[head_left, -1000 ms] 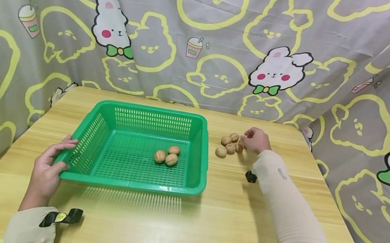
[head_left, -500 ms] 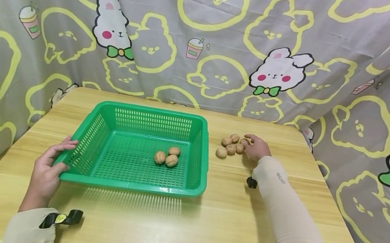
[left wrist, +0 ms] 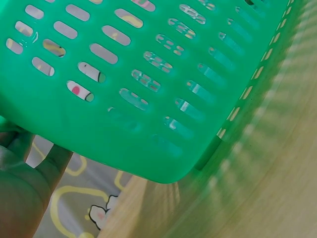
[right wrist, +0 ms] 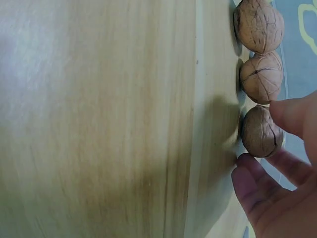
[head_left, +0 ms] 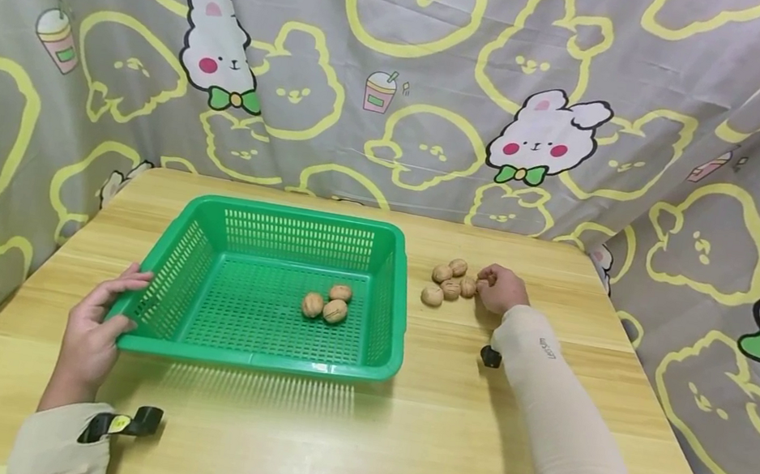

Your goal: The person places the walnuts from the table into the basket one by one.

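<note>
A green plastic basket stands on the table, with three walnuts together on its floor. My left hand grips the basket's left rim near the front corner, thumb on the near side; the left wrist view shows that hand at the perforated wall. Right of the basket lies a cluster of walnuts, with my right hand at its right edge. Seen from the right wrist, the thumb and fingers of that hand pinch the lowest walnut of a row.
The wooden table reaches back to a grey curtain with yellow outlines and white rabbits. Black straps with mounts sit on both wrists, the left mount low over the table.
My right hand first drew back slightly from above the cluster, and its fingers have since closed at the right-hand walnut, which they now hide. The left hand and the basket have stayed put.
</note>
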Demonstrator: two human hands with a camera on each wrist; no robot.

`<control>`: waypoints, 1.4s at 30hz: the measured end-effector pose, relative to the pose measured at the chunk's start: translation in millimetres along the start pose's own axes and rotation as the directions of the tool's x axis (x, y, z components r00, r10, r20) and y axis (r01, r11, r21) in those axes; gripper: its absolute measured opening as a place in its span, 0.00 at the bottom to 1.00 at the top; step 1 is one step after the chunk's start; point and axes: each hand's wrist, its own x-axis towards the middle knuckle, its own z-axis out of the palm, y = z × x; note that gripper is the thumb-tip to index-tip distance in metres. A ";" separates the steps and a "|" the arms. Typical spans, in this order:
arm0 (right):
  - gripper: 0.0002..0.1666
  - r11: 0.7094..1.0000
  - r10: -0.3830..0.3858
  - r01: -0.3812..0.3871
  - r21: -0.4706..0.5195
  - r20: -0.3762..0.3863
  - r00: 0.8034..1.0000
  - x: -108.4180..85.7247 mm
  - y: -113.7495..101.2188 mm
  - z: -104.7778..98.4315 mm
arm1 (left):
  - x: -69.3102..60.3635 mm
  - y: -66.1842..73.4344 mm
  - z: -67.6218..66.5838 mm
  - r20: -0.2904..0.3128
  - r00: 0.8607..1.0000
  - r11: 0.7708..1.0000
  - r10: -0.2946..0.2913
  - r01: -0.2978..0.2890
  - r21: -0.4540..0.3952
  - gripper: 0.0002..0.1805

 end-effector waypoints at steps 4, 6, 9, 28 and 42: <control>0.12 1.000 0.001 -0.001 0.013 -0.021 1.000 -0.2 1.9 0.2 | -0.4 -0.3 -0.3 -0.002 1.000 1.000 0.002 -0.002 0.000 0.29; 0.13 1.000 0.009 -0.009 0.019 -0.025 1.000 -0.5 2.8 0.5 | -0.5 -0.2 -0.4 0.000 1.000 1.000 0.004 -0.004 0.000 0.29; 0.18 0.999 0.027 -0.026 0.030 -0.022 0.999 -1.7 3.6 0.8 | -0.8 0.0 -0.4 0.005 1.000 1.000 0.007 -0.007 -0.002 0.29; 0.24 0.993 0.027 -0.016 0.121 -0.092 0.995 -9.3 -4.2 -4.3 | -0.3 1.5 -0.4 0.019 1.000 1.000 0.012 -0.012 0.003 0.28; 0.24 0.985 -0.039 0.061 0.164 -0.135 0.990 -4.0 -21.9 -6.4 | -0.1 0.1 -0.5 0.013 1.000 1.000 0.004 -0.004 0.009 0.28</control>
